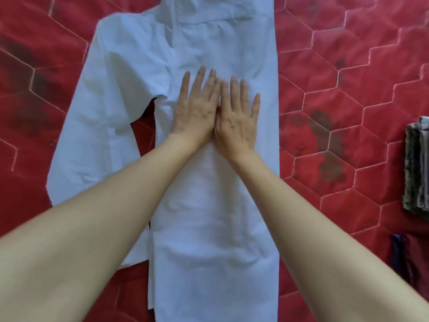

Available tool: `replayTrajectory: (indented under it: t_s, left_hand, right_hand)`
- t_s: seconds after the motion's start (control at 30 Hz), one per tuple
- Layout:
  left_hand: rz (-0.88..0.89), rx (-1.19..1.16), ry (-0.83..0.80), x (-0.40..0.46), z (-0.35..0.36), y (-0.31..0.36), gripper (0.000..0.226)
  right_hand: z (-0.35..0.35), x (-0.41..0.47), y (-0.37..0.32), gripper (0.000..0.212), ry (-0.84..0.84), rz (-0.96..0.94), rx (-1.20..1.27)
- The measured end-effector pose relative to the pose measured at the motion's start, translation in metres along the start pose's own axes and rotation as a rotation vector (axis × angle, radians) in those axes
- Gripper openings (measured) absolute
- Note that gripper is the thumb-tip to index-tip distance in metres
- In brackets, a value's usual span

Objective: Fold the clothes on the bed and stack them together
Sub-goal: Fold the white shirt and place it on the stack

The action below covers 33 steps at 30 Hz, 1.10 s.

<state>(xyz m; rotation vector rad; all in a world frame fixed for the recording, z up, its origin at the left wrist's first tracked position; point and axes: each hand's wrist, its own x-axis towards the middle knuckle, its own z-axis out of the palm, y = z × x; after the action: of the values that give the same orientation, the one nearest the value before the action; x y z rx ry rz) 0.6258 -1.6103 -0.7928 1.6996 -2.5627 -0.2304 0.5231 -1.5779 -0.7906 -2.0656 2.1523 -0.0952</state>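
On the red quilted bed, one pale blue shirt is lying partly folded, left hand and right hand pressing flat, fingers straight, side by side on its middle; folded dark clothes are sitting at right edge.

Soft, even light, slight overall blur, wide-angle edge distortion.

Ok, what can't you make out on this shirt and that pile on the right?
- White shirt: collar and hem cut off by the head view's top and bottom edges.
- Shirt fabric under the left hand and right hand: hidden.
- Folded pile: cut by right edge, blurred; item count unclear.
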Motion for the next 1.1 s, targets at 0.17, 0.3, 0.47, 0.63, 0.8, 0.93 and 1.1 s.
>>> replayTrajectory:
  t_s: [0.17, 0.3, 0.47, 0.63, 0.8, 0.93, 1.1]
  left_hand:
    - [-0.116, -0.121, 0.004, 0.011, 0.006, -0.040, 0.059]
    - [-0.283, -0.060, -0.079, 0.001, 0.002, -0.036, 0.060]
    - [-0.091, 0.056, 0.047, 0.055, -0.012, -0.026, 0.057]
    - [-0.093, 0.035, -0.074, 0.123, 0.000, -0.056, 0.055]
    - [-0.135, 0.052, -0.084, 0.137, 0.003, -0.088, 0.065]
    - [-0.168, 0.025, -0.220, 0.140, -0.015, -0.080, 0.065]
    - [-0.136, -0.030, -0.041, 0.063, -0.046, -0.081, 0.056]
  right_hand:
    - [0.010, 0.007, 0.035, 0.057, 0.004, 0.005, -0.063]
    - [0.003, -0.021, 0.047, 0.057, 0.015, 0.156, -0.087]
    - [-0.016, 0.050, 0.032, 0.051, 0.055, -0.043, -0.012]
    - [-0.015, 0.159, 0.029, 0.054, -0.045, -0.159, -0.160]
    - [-0.005, 0.169, 0.049, 0.058, -0.041, -0.045, -0.136]
    - [-0.015, 0.168, 0.035, 0.057, -0.092, 0.016, -0.134]
    - [-0.028, 0.099, -0.003, 0.052, 0.019, 0.051, 0.080]
